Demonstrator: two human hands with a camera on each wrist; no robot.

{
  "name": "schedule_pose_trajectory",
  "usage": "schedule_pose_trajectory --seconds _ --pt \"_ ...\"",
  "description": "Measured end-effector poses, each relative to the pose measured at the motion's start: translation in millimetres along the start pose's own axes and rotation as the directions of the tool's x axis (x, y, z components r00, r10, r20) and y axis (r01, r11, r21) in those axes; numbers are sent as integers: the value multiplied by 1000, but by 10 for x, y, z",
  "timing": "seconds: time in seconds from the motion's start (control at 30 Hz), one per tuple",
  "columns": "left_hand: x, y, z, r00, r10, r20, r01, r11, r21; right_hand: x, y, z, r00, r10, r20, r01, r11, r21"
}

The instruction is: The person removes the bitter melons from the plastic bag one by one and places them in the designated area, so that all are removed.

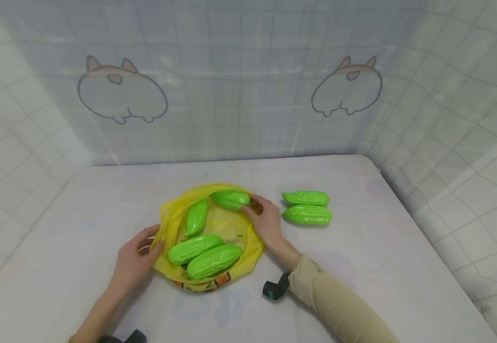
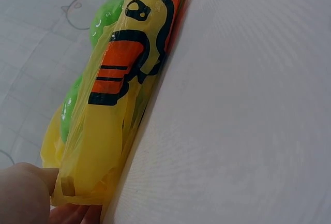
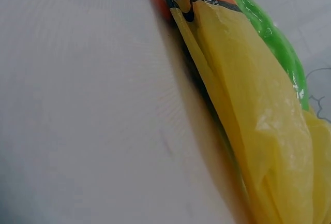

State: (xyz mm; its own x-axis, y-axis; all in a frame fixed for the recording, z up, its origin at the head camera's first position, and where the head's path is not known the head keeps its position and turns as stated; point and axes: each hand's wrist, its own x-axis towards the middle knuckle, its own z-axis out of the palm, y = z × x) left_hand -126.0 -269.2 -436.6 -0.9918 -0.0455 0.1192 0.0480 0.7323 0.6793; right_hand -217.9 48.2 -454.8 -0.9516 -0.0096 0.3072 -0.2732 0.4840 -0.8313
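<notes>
A yellow plastic bag with orange and black print lies on the table, its mouth spread wide. Inside it are several shiny green bitter melons: two side by side at the near edge, one at the left and one at the back. My left hand pinches the bag's left rim between thumb and fingers, as the left wrist view also shows. At the right rim my right hand grips the bag, thumb on the inner side, close to the end of the back melon. The right wrist view hides that hand.
Two more bitter melons, a far one and a near one, lie together right of my right hand. The white table meets a tiled-pattern curtain at the back and sides. Black wrist cameras sit on both forearms.
</notes>
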Motion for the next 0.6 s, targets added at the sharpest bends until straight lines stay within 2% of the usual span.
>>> schedule_pose_trajectory --seconds 0.33,0.6 --pt "-12 -19 0 1000 -5 8 5 1000 5 -84 11 -41 998 51 -24 -48 991 125" --pt "-22 -10 9 1000 5 -4 -5 1000 7 -156 -8 -126 997 64 -36 -58 987 149"
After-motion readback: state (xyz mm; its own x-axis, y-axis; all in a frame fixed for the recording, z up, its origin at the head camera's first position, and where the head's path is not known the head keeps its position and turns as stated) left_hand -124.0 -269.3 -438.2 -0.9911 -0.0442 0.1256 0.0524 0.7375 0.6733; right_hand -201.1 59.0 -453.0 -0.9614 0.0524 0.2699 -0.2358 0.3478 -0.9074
